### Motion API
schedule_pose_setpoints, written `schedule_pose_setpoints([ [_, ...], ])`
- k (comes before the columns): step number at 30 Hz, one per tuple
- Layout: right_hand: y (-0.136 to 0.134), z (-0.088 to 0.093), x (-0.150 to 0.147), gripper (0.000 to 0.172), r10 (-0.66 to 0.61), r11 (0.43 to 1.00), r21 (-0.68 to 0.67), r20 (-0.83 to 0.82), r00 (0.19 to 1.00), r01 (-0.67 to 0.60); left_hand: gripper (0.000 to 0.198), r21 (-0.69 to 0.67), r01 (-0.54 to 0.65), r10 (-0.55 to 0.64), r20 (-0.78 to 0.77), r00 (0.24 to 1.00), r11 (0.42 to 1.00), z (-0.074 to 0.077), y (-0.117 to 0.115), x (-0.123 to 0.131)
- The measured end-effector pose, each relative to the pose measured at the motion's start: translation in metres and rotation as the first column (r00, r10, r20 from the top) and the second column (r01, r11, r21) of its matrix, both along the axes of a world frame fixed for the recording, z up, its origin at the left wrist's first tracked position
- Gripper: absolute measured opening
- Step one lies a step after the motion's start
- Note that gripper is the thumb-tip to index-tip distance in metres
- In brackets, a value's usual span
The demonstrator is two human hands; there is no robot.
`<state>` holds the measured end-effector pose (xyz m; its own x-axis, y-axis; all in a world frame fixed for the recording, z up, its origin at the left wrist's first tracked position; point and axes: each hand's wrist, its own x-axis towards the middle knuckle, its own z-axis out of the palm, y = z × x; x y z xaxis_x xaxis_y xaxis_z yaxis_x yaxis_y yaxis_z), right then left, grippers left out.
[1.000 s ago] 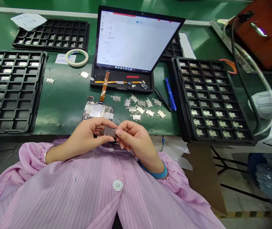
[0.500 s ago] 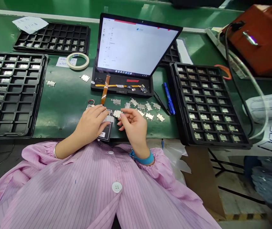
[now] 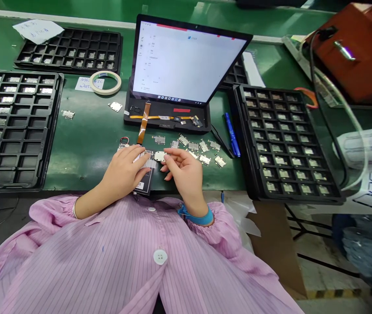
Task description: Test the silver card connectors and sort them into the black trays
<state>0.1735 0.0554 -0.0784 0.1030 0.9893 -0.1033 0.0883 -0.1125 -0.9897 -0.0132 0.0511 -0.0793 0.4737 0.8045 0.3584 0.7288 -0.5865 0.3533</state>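
A black circuit board with white markings (image 3: 144, 185) lies at the bench's front edge, partly hidden under my left hand (image 3: 123, 169). That hand rests across it, fingers stretched out and thumb apart. From the board's top, a copper-coloured flex cable (image 3: 143, 124) runs up toward the screen. My right hand (image 3: 185, 173) pinches a small silver-white module (image 3: 159, 156) between thumb and forefinger, at the board's right edge; whether it is plugged in I cannot tell. Just beyond the right hand, several loose metal-cased modules (image 3: 193, 146) lie scattered.
A lit display (image 3: 186, 61) leans up from a black case (image 3: 169, 126). Black compartment trays with modules stand left (image 3: 38, 131), right (image 3: 287, 144) and back left (image 3: 75, 37). A tape roll (image 3: 105, 91), a blue marker (image 3: 231, 134) and an orange-brown box (image 3: 352, 56) also sit around.
The view has shifted very slightly. Both hands keep nearly the same place and grip, with the module still at the board's edge.
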Motion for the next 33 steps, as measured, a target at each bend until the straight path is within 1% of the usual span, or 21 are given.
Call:
schedule_pose_setpoints([
  [6, 0.000, -0.001, 0.001, 0.028, 0.014, 1.000, 0.009, -0.018, 1.000, -0.014, 0.029, 0.028, 0.003, -0.003, -0.001, 1.000, 1.000, -0.001, 0.000, 0.000],
  [9, 0.000, -0.001, 0.001, 0.028, 0.016, 1.000, 0.005, -0.031, 0.999, -0.016, 0.028, 0.021, -0.001, 0.002, -0.011, 1.000, 1.000, 0.000, 0.000, 0.000],
  [14, 0.000, -0.002, 0.001, 0.029, 0.019, 1.000, 0.012, -0.047, 0.999, -0.019, 0.028, 0.005, 0.003, -0.003, -0.071, 0.998, 1.000, 0.002, 0.000, -0.001],
  [17, 0.000, -0.002, 0.001, 0.028, 0.022, 1.000, 0.006, -0.040, 0.999, -0.022, 0.030, 0.008, -0.004, 0.005, -0.127, 0.992, 1.000, 0.006, -0.001, 0.001],
  [20, -0.001, -0.003, 0.001, 0.028, 0.033, 0.999, 0.026, -0.036, 0.999, -0.032, 0.029, -0.021, -0.015, 0.011, -0.149, 0.989, 1.000, 0.016, 0.001, 0.010],
  [24, -0.003, -0.005, 0.002, 0.025, 0.047, 0.995, 0.087, -0.034, 0.998, -0.044, 0.033, -0.128, -0.034, 0.015, -0.151, 0.988, 0.991, 0.027, 0.012, 0.032],
  [26, -0.003, -0.005, 0.003, 0.027, 0.054, 0.994, 0.102, -0.047, 0.997, -0.049, 0.029, -0.149, -0.036, 0.009, -0.181, 0.983, 0.988, 0.029, 0.017, 0.040],
  [28, -0.003, -0.005, 0.003, 0.032, 0.062, 0.994, 0.099, -0.060, 0.996, -0.055, 0.021, -0.145, -0.033, 0.005, -0.190, 0.982, 0.989, 0.029, 0.020, 0.045],
  [30, -0.001, -0.006, 0.004, 0.036, 0.073, 0.994, 0.082, -0.065, 0.995, -0.068, 0.016, -0.132, -0.027, 0.003, -0.180, 0.984, 0.991, 0.029, 0.021, 0.045],
  [33, 0.002, -0.007, 0.004, 0.038, 0.086, 0.995, 0.054, -0.044, 0.995, -0.083, 0.014, -0.109, -0.016, -0.002, -0.165, 0.986, 0.994, 0.028, 0.021, 0.043],
])
